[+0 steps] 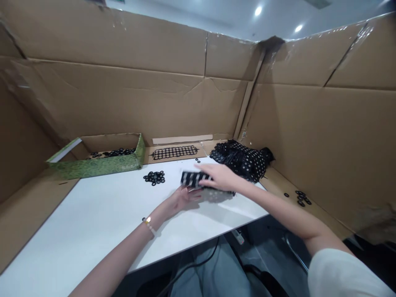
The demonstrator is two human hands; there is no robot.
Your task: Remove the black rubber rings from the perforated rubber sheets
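Black dotted sheet is up between the person's two hands, above the white table, blurred from where I'm standing. Off to the left sits a green box with loose black rings inside, and right of it a small heap of rings lies on the tabletop. Next comes the left hand, a bracelet on its wrist; its fingers are loosely spread, pointing right, just below the sheet's lower edge — whether they touch it, I cannot tell. Beyond, a grid of joined rings lies flat on cardboard. The right hand reaches in over the sheet, fingers parted: one extends past its far edge, another lies across its dotted face — how firmly they pinch, I can't tell. Farther right is a pile of dotted sheets, then a few scattered rings.
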